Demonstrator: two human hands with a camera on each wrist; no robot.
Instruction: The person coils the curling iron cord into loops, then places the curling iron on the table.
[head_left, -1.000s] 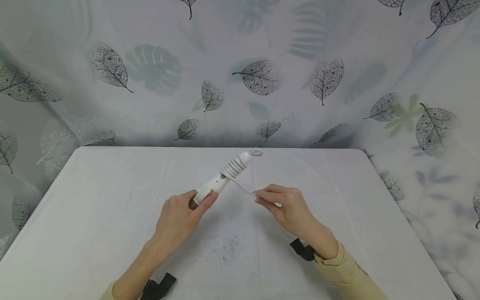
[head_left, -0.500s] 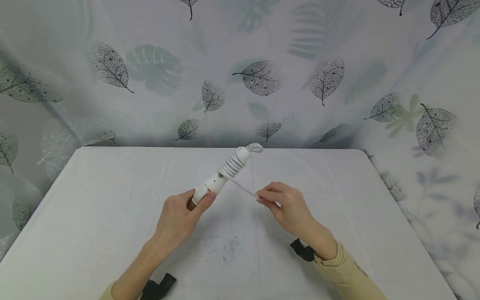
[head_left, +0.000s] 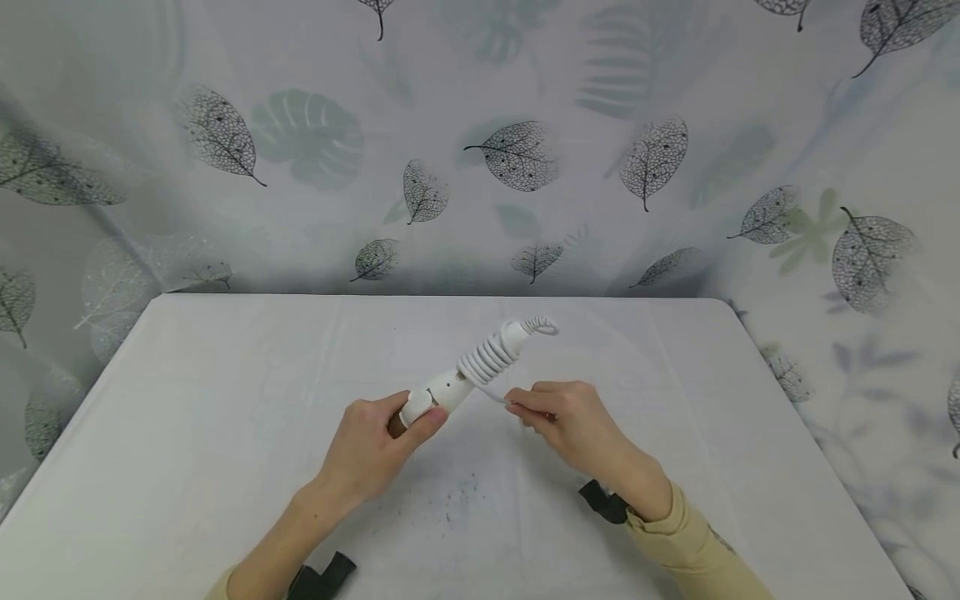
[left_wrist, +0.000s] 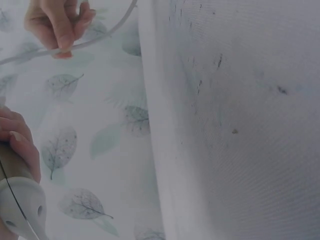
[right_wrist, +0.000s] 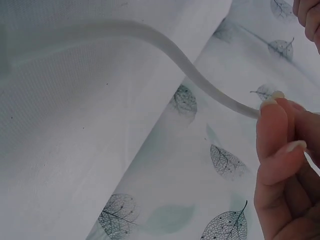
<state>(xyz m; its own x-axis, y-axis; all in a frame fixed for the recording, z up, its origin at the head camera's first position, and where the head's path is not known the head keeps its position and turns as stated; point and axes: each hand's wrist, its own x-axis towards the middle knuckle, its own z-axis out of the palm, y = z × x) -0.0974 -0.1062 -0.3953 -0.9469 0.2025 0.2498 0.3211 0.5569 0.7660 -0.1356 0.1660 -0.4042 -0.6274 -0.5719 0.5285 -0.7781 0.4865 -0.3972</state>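
My left hand (head_left: pixel 371 446) grips a white hair iron (head_left: pixel 442 390) by its brownish end, holding it tilted up to the right above the table. A white cord (head_left: pixel 487 358) is wound in several turns round the iron's upper part, and a ribbed cord sleeve (head_left: pixel 542 326) curls from its tip. My right hand (head_left: pixel 570 421) pinches the cord's loose stretch between thumb and fingertips, just right of the iron. In the left wrist view, fingers (left_wrist: pixel 25 150) wrap the brown part next to the white body (left_wrist: pixel 22 205). The right wrist view shows the cord (right_wrist: pixel 185 62) curving away from the pinch.
A white cloth covers the table (head_left: pixel 225 400), with dark specks (head_left: pixel 457 500) near its middle. Behind stands a leaf-patterned curtain (head_left: pixel 480 225). Black straps (head_left: pixel 602 502) sit at both wrists.
The iron with its wound cord has shifted right and slightly nearer to me. My right hand dips a little, still pinching the cord, and the free stretch between them looks shorter.
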